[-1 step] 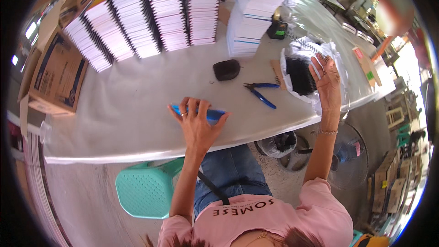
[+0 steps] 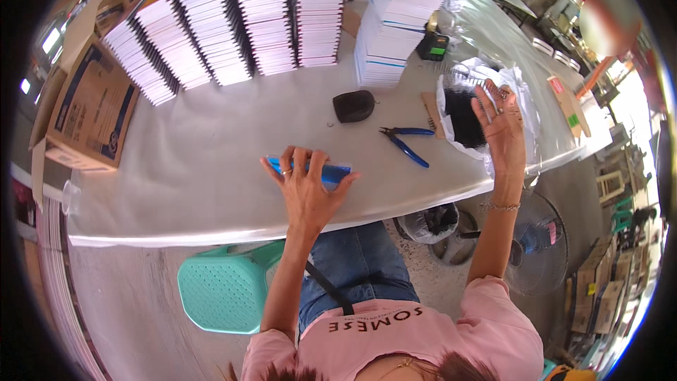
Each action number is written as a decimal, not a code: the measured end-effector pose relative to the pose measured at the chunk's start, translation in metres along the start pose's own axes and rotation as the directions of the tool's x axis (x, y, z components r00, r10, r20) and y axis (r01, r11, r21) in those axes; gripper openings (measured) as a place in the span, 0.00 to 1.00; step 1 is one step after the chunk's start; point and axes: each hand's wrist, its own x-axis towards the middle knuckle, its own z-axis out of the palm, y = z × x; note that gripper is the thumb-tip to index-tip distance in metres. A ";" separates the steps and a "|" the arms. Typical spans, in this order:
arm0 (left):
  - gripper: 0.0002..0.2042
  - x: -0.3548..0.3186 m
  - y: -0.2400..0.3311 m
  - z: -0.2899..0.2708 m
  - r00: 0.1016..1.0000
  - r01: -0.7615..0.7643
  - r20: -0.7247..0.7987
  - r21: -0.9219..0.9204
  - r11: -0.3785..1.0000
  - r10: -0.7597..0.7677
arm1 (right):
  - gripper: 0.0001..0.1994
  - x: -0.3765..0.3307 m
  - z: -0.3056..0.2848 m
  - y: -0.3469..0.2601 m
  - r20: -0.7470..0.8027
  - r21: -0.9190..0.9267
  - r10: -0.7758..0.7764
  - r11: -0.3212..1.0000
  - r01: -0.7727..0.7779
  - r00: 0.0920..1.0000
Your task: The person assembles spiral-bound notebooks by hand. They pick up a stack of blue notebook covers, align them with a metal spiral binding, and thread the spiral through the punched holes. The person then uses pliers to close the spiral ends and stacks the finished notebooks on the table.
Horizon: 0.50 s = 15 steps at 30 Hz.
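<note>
My left hand (image 2: 308, 178) is curled over a narrow blue booklet (image 2: 337, 173) on the table, fingers along its far side and thumb at its right end. Most of the booklet is hidden under the hand. At the right, my right hand (image 2: 503, 130) is raised over a white plastic bag (image 2: 527, 109) of black spiral binding coils (image 2: 465, 118). Its fingertips pinch one spiral binding coil (image 2: 471, 76), which stretches out to the left and is smeared by motion. Blue-handled cutting pliers (image 2: 405, 147) lie open between my hands, beside a black rounded object (image 2: 353, 106).
Tall stacks of spiral-bound notebooks (image 2: 321, 17) line the table's far side. A stack of blue-topped books (image 2: 384, 49) stands right of them, next to a black tape measure (image 2: 432, 46). A cardboard box (image 2: 92, 109) is at the left. Below the table edge are a green stool (image 2: 222, 289) and a fan (image 2: 539, 240).
The coil in my right hand has shifted, its left part now lower and more blurred. My left hand stays on the booklet. The whole view has moved slightly.
</note>
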 end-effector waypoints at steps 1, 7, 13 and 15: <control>0.22 0.001 -0.001 -0.002 1.000 0.003 0.009 -0.021 1.000 -0.003 | 0.17 -0.005 0.013 0.007 0.097 0.031 0.029 0.999 -0.032 0.995; 0.20 0.002 -0.005 -0.002 1.000 -0.009 -0.008 -0.064 0.998 0.008 | 0.13 -0.035 0.076 0.051 0.517 -0.229 0.267 0.959 -0.169 0.813; 0.17 0.003 -0.006 -0.001 0.999 -0.017 -0.035 -0.049 0.999 0.015 | 0.11 -0.052 0.087 0.089 0.530 -0.726 0.292 0.641 0.248 0.796; 0.17 0.003 -0.007 0.000 0.999 -0.009 -0.035 -0.070 0.997 0.007 | 0.11 -0.056 0.087 0.093 0.506 -0.746 0.349 0.636 0.196 0.789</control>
